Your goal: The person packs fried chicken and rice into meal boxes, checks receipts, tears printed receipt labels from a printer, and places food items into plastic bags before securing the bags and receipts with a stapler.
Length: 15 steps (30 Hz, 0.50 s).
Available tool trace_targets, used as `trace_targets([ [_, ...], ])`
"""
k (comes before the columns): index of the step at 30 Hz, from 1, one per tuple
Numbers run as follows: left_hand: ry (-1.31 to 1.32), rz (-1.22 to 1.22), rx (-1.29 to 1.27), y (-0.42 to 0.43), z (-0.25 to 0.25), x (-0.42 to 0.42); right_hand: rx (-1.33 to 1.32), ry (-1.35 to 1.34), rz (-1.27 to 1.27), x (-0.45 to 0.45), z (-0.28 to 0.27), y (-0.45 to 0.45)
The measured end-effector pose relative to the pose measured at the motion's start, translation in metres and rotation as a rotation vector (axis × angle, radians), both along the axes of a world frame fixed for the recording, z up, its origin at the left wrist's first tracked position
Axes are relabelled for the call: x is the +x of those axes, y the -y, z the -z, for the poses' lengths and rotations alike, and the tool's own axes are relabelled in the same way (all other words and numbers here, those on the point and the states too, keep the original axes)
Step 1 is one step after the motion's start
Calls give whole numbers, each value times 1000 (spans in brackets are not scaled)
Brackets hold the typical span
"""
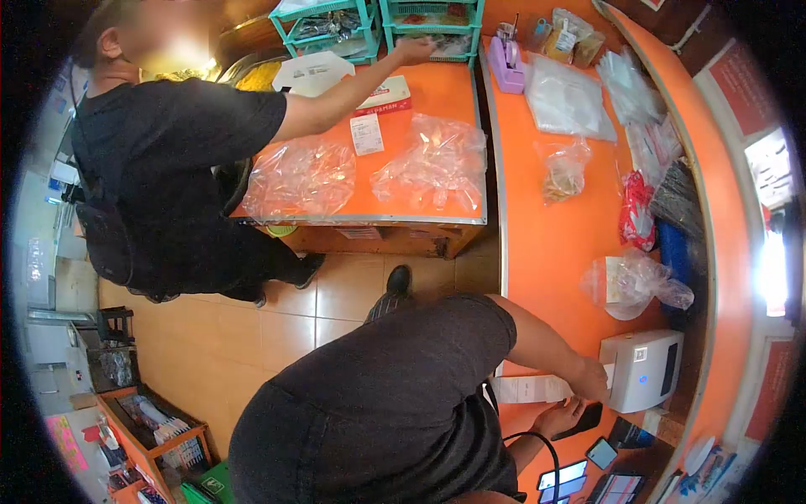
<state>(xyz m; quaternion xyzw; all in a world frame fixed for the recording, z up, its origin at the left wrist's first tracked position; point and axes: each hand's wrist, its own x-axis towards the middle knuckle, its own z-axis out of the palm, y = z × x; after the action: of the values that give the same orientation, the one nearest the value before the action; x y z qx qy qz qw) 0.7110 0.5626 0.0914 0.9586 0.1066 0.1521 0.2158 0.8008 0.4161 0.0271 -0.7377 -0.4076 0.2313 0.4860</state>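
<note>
Your left hand (594, 380) sits at the printer (645, 370), fingers bent over the paper strip (533, 389) (can't tell if they pinch it); the strip lies on the counter (546, 260). Your right hand (560, 417) is half curled just beside it, near a dark flat slab (579, 422); grip unclear. Black cable (554, 462) crosses by your right forearm. Clear bag (642, 284) near the printer, contents unclear; knotted bag (565, 172) holds something brownish. Co-worker (176, 168) reaches to the teal trays (432, 29), dark packets inside.
</note>
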Motion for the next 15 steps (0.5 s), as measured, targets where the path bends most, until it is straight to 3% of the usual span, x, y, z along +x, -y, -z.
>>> trace_targets([
  [3,27,-12,57,-2,21,14,6,-80,-6,8,9,6],
  [8,-14,-18,-2,0,10,-3,198,-720,207,-28,-20,-1],
  [15,-79,-32,-39,2,3,-2,85,-508,245,-19,-21,-2],
])
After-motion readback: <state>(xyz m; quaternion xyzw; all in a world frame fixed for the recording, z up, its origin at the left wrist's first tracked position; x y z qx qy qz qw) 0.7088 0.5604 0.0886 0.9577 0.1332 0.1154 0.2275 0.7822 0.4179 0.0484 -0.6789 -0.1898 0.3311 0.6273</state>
